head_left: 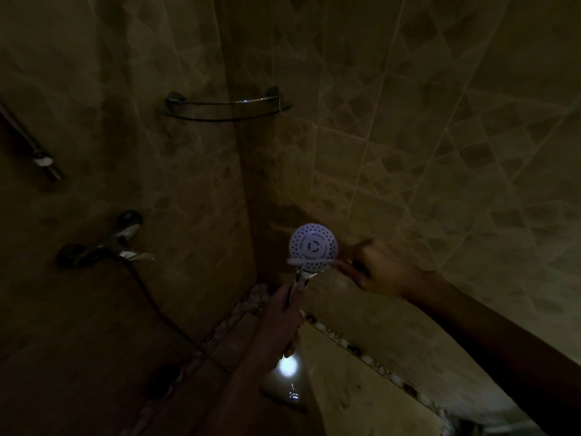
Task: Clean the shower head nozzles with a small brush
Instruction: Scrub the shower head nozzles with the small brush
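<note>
The shower head (312, 245) is held up in the corner of the stall, low in the middle of the view. Its round white face is turned toward the camera, so that the rings of dark nozzles can be seen. Across the lower part of that face a small white brush (309, 262) is laid almost level, its bristles touching the nozzle rows just above the neck. The head's chrome handle is gripped from below by the left hand (284, 309), with the fingers wrapped round it. The brush is gripped at its other end by the right hand (379, 267), just to the right of the head. The fingers are closed on the brush handle, though how exactly they lie cannot be made out in the dim light.

The scrubbing step is judged to be in hand — the brush is on the face, with the lower rows under it and the upper rings and centre not covered. How much has been cleaned cannot be told. For the next move, short strokes are called for, with the head braced steady and the bristles worked upward over the other rings.

Further out, a dark hose (157, 309) is seen running from the mixer tap (103, 243) on the left wall — and a corner shelf (223, 105) is fixed higher up on the tiled wall (440, 152).
</note>
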`<state>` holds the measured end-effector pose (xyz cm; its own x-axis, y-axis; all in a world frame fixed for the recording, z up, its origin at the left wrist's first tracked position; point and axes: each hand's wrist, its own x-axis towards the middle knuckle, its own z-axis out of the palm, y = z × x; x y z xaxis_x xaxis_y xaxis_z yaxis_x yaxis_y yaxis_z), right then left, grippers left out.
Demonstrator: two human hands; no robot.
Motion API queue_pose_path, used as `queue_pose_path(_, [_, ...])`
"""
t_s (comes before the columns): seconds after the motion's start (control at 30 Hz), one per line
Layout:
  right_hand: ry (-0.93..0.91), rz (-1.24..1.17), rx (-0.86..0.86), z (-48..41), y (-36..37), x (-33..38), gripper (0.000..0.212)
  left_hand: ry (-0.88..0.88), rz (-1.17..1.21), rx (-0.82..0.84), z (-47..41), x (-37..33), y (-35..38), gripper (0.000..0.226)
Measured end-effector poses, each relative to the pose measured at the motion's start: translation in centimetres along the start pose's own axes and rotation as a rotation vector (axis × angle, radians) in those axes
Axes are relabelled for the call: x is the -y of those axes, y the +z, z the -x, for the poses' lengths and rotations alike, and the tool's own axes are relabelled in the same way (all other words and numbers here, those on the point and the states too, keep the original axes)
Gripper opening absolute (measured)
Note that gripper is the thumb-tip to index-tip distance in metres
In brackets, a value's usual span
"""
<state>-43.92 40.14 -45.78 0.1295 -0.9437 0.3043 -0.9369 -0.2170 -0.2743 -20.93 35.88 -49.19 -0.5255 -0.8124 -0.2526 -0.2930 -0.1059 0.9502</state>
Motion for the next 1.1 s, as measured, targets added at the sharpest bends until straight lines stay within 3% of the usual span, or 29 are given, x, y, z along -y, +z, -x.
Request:
queue_pose_path(0.1, [0.070, 0.076, -0.011, 0.0, -0.1, -1.0, 0.057, -0.054, 0.075, 0.030, 0.1, -0.1, -0.1, 0.036])
queue_pose_path(0.2, [0.180, 0.123, -0.156, -0.6, -1.5, -1.2, 0.035, -0.040, 0.069, 0.027, 0.3, 0.2, 0.0, 0.040])
queue_pose_path(0.27, [0.176, 0.103, -0.183, -0.5, -1.6, -0.9, 0.032, -0.014, 0.042, 0.018, 0.6, 0.3, 0.1, 0.037])
queue_pose_path(0.37, [0.068, 0.007, -0.005, 0.3, -0.2, 0.0, 0.053, 0.023, -0.006, 0.022, 0.9, 0.5, 0.2, 0.025])
queue_pose_path(0.43, [0.012, -0.015, 0.047, 0.7, 0.8, 0.0, 0.052, 0.026, -0.018, 0.016, 0.9, 0.8, 0.2, 0.023])
queue_pose_path(0.53, [0.058, 0.049, -0.090, 0.1, 0.6, -0.4, 0.053, 0.040, -0.027, 0.015, 1.0, 1.1, 0.3, 0.025])
queue_pose_path(0.67, [0.103, 0.130, -0.245, -0.6, -0.3, -0.6, 0.038, 0.073, -0.046, -0.004, 1.0, 1.2, 0.2, 0.029])
queue_pose_path(0.77, [0.014, -0.028, -0.054, 0.2, 0.2, 0.3, 0.049, 0.055, -0.026, -0.004, 0.9, 1.4, 0.1, 0.029])
queue_pose_path(0.87, [-0.051, -0.066, 0.057, 0.6, 0.8, 0.9, 0.034, 0.066, -0.013, -0.015, 0.9, 1.5, 0.0, 0.021])
queue_pose_path(1.03, [0.126, 0.096, -0.181, -0.5, -0.4, -0.1, 0.028, 0.042, 0.042, -0.011, 1.0, 1.7, 0.3, 0.023])
queue_pose_path(1.1, [0.142, 0.089, -0.183, -0.4, -0.6, 0.0, 0.030, 0.042, 0.040, -0.018, 1.1, 1.7, 0.3, 0.024])
